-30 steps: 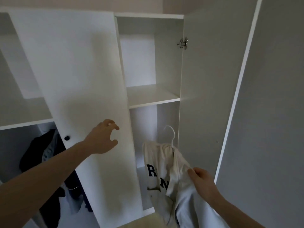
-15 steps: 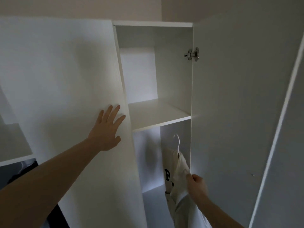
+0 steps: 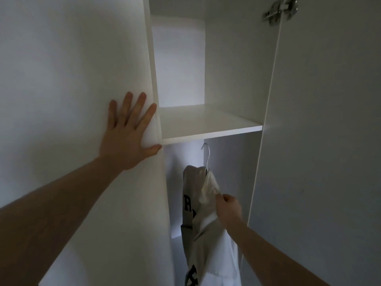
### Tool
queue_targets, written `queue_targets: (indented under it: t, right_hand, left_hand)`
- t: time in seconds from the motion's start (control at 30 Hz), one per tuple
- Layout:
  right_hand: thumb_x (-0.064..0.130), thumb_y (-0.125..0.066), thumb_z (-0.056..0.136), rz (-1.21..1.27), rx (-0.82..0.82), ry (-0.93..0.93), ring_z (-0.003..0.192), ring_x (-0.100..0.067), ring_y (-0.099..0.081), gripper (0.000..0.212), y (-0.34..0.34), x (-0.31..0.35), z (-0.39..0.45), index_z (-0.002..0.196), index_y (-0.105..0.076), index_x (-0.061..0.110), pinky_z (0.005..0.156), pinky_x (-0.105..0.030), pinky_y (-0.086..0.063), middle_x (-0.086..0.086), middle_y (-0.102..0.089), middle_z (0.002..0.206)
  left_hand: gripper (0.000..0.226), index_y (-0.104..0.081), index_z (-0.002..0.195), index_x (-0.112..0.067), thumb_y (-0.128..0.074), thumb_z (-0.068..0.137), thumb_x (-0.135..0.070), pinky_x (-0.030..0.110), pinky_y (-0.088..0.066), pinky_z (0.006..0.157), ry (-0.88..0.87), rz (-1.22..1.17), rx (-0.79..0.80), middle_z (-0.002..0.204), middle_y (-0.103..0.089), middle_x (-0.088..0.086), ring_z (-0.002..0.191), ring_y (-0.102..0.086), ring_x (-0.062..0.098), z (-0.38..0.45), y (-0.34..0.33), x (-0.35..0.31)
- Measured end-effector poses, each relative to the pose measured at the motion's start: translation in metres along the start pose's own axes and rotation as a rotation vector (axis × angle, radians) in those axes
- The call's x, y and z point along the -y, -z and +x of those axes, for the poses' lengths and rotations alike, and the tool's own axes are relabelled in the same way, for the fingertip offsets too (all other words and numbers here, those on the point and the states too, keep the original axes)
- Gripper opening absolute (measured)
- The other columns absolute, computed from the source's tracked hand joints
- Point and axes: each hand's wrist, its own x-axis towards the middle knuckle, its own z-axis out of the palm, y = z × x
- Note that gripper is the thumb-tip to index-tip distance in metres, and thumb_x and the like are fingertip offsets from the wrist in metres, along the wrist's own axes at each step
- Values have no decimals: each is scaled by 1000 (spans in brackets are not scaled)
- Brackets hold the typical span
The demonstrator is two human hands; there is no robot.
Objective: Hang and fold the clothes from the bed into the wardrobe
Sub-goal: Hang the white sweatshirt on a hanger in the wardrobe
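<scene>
My left hand (image 3: 127, 132) lies flat with spread fingers against the white left wardrobe door (image 3: 72, 89), near its right edge. My right hand (image 3: 227, 207) grips a fold of a pale garment with black lettering (image 3: 198, 230), which hangs on a white hanger (image 3: 206, 155). The hanger's hook sits just below the white shelf (image 3: 208, 125), inside the open right compartment of the wardrobe. No rail shows in the frame, so I cannot tell whether the hook rests on anything.
The right wardrobe door (image 3: 319, 131) stands open, with a metal hinge (image 3: 279, 10) at its top. The compartment above the shelf holds nothing. The garment's lower part runs out of the frame at the bottom.
I have moved closer to the wardrobe. My left hand went from hovering curled to lying flat on the left door, which now hides the left compartment. My right hand has carried the garment up and inward.
</scene>
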Motion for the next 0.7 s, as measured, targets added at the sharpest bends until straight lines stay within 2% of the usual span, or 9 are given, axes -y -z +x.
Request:
queue_targets:
  t: [0.17, 0.3, 0.43, 0.6, 0.7]
  right_hand:
    - [23, -53, 96, 10, 7, 81, 39, -6, -37, 39, -27, 19, 36, 58, -43, 19, 38, -17, -32, 8, -40, 48]
    - [25, -53, 96, -35, -22, 129, 49, -14, -48, 39, -42, 40, 67, 59, -49, 14, 45, -21, -34, 2, -50, 54]
    - [32, -51, 99, -84, -19, 169, 59, -20, -54, 43, -64, 51, 99, 61, -53, 13, 59, -28, -38, -3, -56, 62]
    - [42, -45, 104, -122, -6, 154, 63, -20, -56, 47, -96, 56, 129, 78, -66, 9, 67, -28, -41, -8, -64, 76]
    - [48, -41, 105, -112, 17, 112, 80, -29, -63, 53, -116, 59, 140, 97, -71, 4, 73, -30, -46, -14, -70, 94]
  left_hand:
    - [109, -11, 165, -21, -43, 82, -82, 64, 1, 124, 10, 52, -69, 173, -1, 11, 158, 1, 38, -2, -9, -3]
    - [106, -16, 165, -20, -44, 83, -81, 65, -4, 124, 9, 66, -148, 173, -5, 11, 158, -4, 39, -1, -16, -4]
    - [106, -18, 165, -19, -44, 83, -80, 66, -6, 124, 9, 78, -192, 173, -6, 11, 158, -4, 38, 2, -18, -5]
    - [105, -20, 164, -18, -46, 83, -79, 66, -8, 124, 10, 93, -215, 172, -8, 11, 158, -5, 38, 0, -19, -6]
    - [103, -23, 164, -18, -46, 83, -77, 66, -9, 123, 14, 95, -235, 172, -10, 11, 158, -6, 38, 0, -20, -6]
